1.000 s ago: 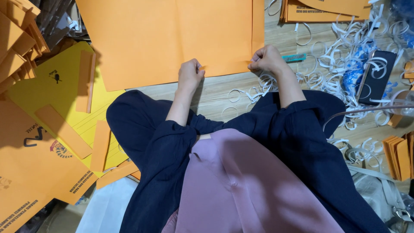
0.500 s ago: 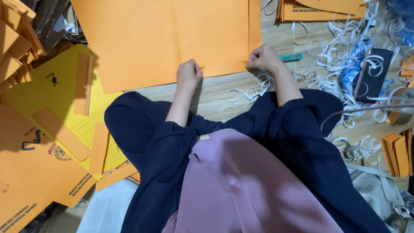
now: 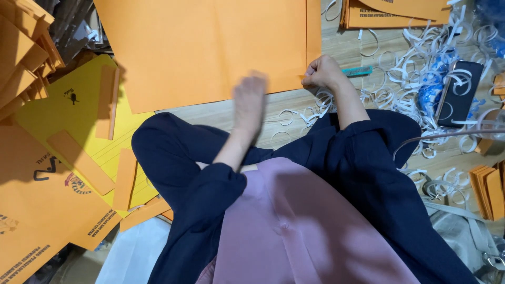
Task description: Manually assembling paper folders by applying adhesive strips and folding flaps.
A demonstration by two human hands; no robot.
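A large orange paper sheet (image 3: 210,47) lies flat on the wooden floor in front of my crossed legs. My right hand (image 3: 322,71) is closed in a fist and pinches the sheet's near right corner. My left hand (image 3: 250,100) is blurred with motion and hovers over the sheet's near edge, a little left of the right hand. I cannot make out anything between its fingers.
Curled white paper strips (image 3: 421,79) litter the floor at right, around a dark phone (image 3: 461,93) and a teal tool (image 3: 357,70). Yellow and orange printed envelopes (image 3: 63,173) pile up at left. More orange envelopes (image 3: 394,13) lie at the far right, and a small stack (image 3: 489,190) sits beside my right knee.
My left hand has left the sheet's near edge, where it was pinching, and swung right and towards me. My right hand still holds the corner.
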